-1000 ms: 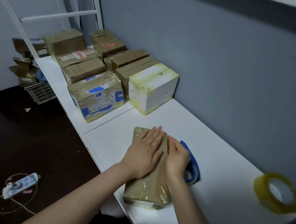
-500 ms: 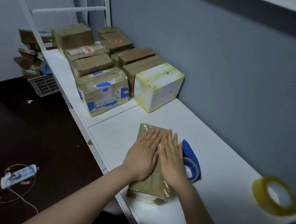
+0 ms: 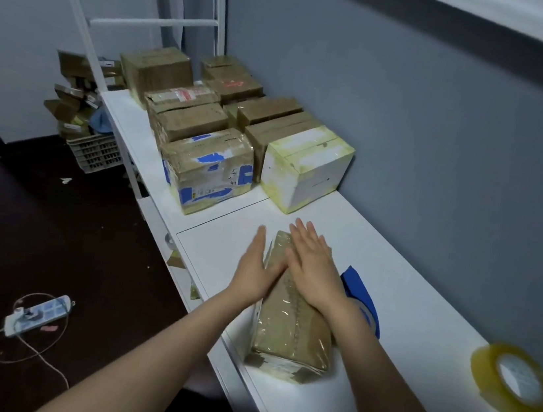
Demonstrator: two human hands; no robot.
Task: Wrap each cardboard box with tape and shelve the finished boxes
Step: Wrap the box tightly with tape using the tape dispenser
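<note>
A flat brown cardboard box (image 3: 291, 333) covered in clear tape lies on the white table (image 3: 422, 312) in front of me. My right hand (image 3: 314, 266) lies flat on its top with straight fingers. My left hand (image 3: 256, 269) presses flat against the box's left side, fingers straight. A yellowish roll of clear tape (image 3: 513, 379) stands on the table at the far right. A blue tape roll (image 3: 362, 304) lies just right of the box, partly hidden by my right wrist.
Several taped boxes sit in rows at the table's far end, the nearest a white one (image 3: 306, 165) and a blue-marked one (image 3: 207, 169). On the dark floor to the left lie a power strip (image 3: 38, 313) with cables and a basket (image 3: 95, 153) of cardboard.
My left hand has slid off the box top onto its left side. My right hand has moved further forward along the top. The camera has shifted slightly.
</note>
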